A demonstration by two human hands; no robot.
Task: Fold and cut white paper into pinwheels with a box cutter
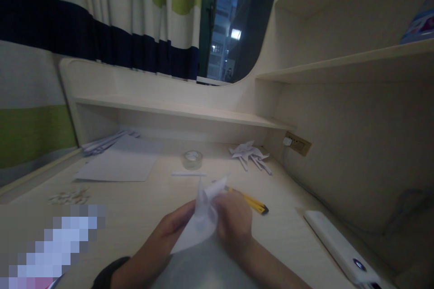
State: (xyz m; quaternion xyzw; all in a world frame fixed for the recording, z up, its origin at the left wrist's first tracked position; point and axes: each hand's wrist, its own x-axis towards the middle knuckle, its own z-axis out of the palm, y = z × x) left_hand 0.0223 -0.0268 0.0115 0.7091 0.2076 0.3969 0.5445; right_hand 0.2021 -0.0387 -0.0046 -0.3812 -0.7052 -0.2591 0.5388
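1. Pinching a folded sheet of white paper [203,216] from both sides, the left hand [169,235] and the right hand [233,226] meet low in the view, just above the wooden desk [142,216]. The left hand's fingers are closed on the paper's left edge; the right hand is curled shut over its right side, with a paper tip sticking up above the knuckles.
2. A dark sleeve cuff [108,273] shows at the left wrist.
3. Just behind the right hand lies a yellow-and-black utility knife [252,203], pointing away to the right.
4. At the near right, a white power bank [341,246] lies flat on the desk, well apart from the hands.
5. At the left, small pale paper scraps [69,197] are scattered on the desk.
6. Further back, a thin white paper strip [188,174] lies just in front of a roll of clear tape [192,159].
7. A flat white sheet [118,162] lies to the left, with a bundle of paper strips [108,141] behind it.
8. To the right of the tape rests a folded paper pinwheel shape [249,152], near a wall socket [297,143] with a white plug.
9. Farthest, a striped curtain [111,13] hangs beside a window [230,22].
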